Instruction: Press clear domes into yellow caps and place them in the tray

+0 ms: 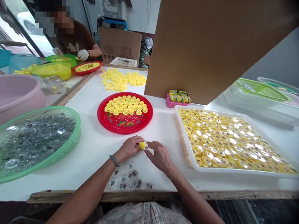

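My left hand (130, 147), with a beaded bracelet at the wrist, is closed on a small yellow plastic cap (142, 145). My right hand (161, 156) pinches a small transparent disc (146, 147) with a dark print, against or right beside the cap. Below the hands, several loose transparent discs (131, 176) lie near the table's front edge. Just beyond my hands is a red tray (106, 125) with many yellow caps (125, 105) on its far half. To the right, a white tray (198, 170) holds rows of yellow pieces (217, 140) with shiny printed tops.
A green basket (78, 124) of transparent discs stands left, beside a pink basin (21, 90). More yellow caps (116, 79) lie at the back. A pink basket (171, 105) of small boxes sits by a large cardboard sheet (198, 46). Far left, a gloved co-worker (79, 37) sits by bowls.
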### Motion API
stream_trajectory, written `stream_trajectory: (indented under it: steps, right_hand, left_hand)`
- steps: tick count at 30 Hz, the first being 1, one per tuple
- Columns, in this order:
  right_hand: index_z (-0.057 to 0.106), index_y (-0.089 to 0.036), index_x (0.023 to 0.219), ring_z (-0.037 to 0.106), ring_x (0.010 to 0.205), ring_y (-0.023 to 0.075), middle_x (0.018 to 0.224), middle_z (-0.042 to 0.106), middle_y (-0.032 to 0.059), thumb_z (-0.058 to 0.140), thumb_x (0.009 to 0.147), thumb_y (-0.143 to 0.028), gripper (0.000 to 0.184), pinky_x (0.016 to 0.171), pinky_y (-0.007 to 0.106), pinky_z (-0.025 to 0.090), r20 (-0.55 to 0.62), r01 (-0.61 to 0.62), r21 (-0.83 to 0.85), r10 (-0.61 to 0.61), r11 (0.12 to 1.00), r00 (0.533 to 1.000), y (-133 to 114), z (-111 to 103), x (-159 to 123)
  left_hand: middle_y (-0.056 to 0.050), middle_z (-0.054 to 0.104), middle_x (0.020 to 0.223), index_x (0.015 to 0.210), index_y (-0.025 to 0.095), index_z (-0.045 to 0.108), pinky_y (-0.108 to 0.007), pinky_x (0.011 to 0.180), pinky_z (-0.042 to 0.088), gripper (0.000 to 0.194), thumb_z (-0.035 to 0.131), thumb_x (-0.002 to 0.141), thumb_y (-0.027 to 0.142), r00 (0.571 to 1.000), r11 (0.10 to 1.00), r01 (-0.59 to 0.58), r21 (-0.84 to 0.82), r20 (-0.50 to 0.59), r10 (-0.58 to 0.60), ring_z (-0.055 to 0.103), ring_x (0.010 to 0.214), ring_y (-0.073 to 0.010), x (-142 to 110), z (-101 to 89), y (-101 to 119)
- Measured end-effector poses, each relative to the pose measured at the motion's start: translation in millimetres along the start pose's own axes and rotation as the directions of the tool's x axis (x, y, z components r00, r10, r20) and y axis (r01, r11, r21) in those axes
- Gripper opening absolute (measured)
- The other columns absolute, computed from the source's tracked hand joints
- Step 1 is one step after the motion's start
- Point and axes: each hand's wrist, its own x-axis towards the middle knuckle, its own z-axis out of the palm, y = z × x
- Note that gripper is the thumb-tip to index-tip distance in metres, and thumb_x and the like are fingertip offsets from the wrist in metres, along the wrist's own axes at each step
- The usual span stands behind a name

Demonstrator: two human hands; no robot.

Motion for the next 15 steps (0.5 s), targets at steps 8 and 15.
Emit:
stream_trajectory:
  steps: [8, 15]
  right_hand:
    - [0.061, -0.019, 0.106, 0.058, 0.083, 0.0162, 0.091, 0.064, 0.0056, 0.057, 0.082, -0.019, 0.024, 0.072, 0.025, 0.043, 0.080, 0.049, -0.002, -0.049, 0.999, 0.996, 9.1, 2.0, 3.1]
    - [0.061, -0.019, 0.103, 0.056, 0.085, 0.0185, 0.090, 0.063, 0.0070, 0.055, 0.083, -0.012, 0.022, 0.071, 0.026, 0.043, 0.146, 0.167, -0.071, -0.156, 0.983, 0.977, 9.3, 1.5, 12.7]
  left_hand:
    - [-0.002, 0.063, 0.088, 0.093, 0.020, 0.064, -0.025, 0.066, 0.046, 0.024, 0.061, 0.070, 0.013, 0.983, 0.988, 0.129, -0.083, -0.120, -0.138, 0.058, 0.070, -0.0131, -8.1, 22.4, -3.1]
    - [-0.002, 0.066, 0.085, 0.099, 0.020, 0.060, -0.027, 0.068, 0.050, 0.031, 0.064, 0.068, 0.017, 0.964, 0.950, 0.194, -0.246, -0.130, -0.231, 0.061, 0.072, -0.0148, -7.4, 26.1, -6.4]
